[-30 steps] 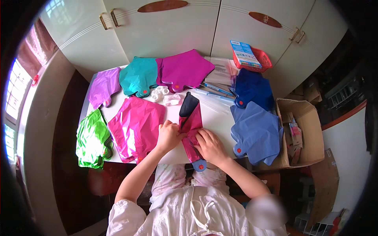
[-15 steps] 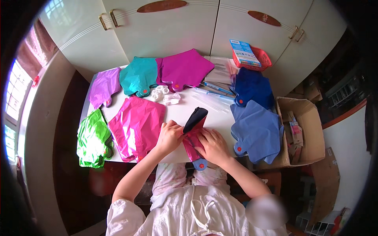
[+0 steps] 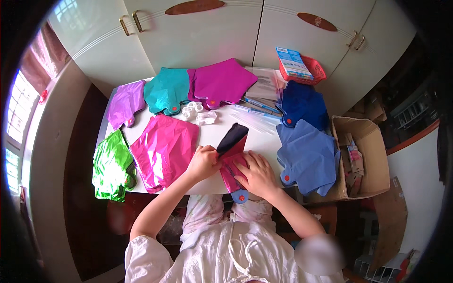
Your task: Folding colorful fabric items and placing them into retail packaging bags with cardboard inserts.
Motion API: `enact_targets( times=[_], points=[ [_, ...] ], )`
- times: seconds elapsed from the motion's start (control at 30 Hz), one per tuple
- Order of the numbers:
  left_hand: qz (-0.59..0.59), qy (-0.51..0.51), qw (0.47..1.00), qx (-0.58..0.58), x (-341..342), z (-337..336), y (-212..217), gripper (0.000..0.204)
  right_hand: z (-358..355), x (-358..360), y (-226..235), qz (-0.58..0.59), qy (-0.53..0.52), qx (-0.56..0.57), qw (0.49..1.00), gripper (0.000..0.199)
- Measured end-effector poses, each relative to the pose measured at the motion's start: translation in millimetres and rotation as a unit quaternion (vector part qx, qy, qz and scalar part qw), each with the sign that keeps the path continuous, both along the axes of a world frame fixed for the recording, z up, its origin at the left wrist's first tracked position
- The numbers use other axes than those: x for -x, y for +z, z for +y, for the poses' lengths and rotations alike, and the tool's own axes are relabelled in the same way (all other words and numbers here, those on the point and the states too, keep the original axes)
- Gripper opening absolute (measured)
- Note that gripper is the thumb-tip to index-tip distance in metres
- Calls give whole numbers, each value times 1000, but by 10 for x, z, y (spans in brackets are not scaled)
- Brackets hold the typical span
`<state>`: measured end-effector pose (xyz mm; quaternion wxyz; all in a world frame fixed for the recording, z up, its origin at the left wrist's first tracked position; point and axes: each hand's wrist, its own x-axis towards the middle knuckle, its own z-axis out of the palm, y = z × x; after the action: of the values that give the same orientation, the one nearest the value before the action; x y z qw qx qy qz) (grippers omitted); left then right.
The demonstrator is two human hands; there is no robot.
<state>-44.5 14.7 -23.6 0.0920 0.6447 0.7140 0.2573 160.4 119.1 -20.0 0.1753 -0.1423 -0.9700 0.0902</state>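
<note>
A folded red foil balloon (image 3: 232, 155) with a blue valve tab lies at the near edge of the white table (image 3: 255, 134). Its far end curls up and looks dark. My left hand (image 3: 204, 162) grips the balloon's left side. My right hand (image 3: 256, 175) presses flat on its right side, fingers spread over the foil.
Flat foil balloons lie around: pink (image 3: 165, 148), green (image 3: 111, 165), purple (image 3: 125, 101), teal (image 3: 167, 89), magenta (image 3: 222, 82), dark blue (image 3: 302, 104) and light blue (image 3: 309, 155). White clips (image 3: 198, 113) sit mid-table. A red basket (image 3: 302, 68) stands at the back, a cardboard box (image 3: 361, 160) to the right.
The balloon's far end has been folded further toward me and now curls up closer to my hands. Both hands stayed on the balloon.
</note>
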Motion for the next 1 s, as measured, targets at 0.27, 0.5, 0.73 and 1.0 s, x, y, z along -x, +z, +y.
enact_targets(
  times=[0.27, 0.5, 0.73, 1.0],
  points=[
    [-2, -9, 997, -83, 96, 39, 52, 29, -3, -3, 0, 6, 2, -8, 1000, 42],
    [27, 5, 999, -37, 41, 15, 91, 23, -9, 5, 13, 15, 3, -26, 1000, 39],
    [-37, 34, 996, -72, -72, 34, -22, 29, -40, 2, 9, 1, -14, -46, 999, 40],
    [47, -17, 996, -74, -110, -19, 44, 14, -54, -4, -45, -5, -25, -54, 998, 40]
  ],
)
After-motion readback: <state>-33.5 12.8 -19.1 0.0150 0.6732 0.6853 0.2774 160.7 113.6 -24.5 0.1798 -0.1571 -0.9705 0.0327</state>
